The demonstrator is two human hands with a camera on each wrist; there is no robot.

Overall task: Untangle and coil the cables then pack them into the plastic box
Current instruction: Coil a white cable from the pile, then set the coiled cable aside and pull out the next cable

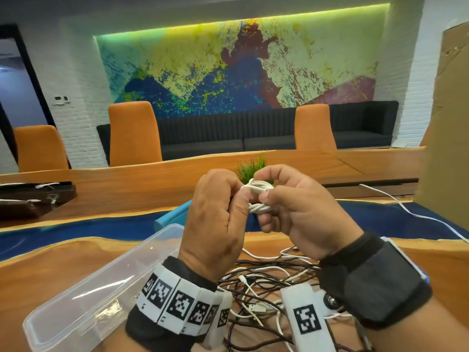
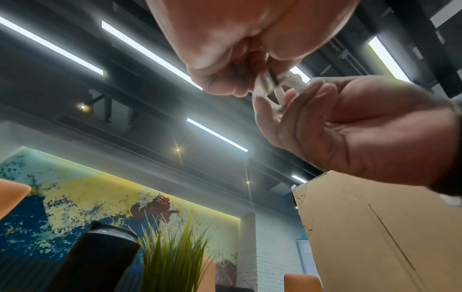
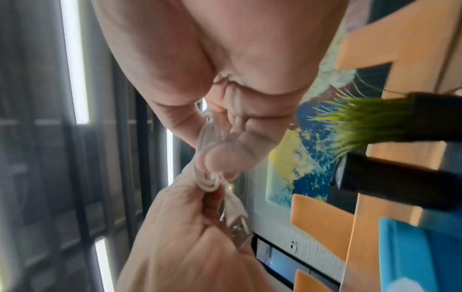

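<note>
white cable coil (image 1: 258, 196) sat pinched between both raised hands: left hand (image 1: 215, 222) curled on it (usb plug (image 3: 237, 227) at its fingers), right hand (image 1: 297, 212) gripping; plastic box (image 1: 83, 295) lay below-left.

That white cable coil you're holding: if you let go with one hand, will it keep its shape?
Probably not. The white cable coil looks thin and floppy, held by both the left hand and right hand, with no tie visible. Its USB plug hangs loose, so that end would likely unwind first.
</note>
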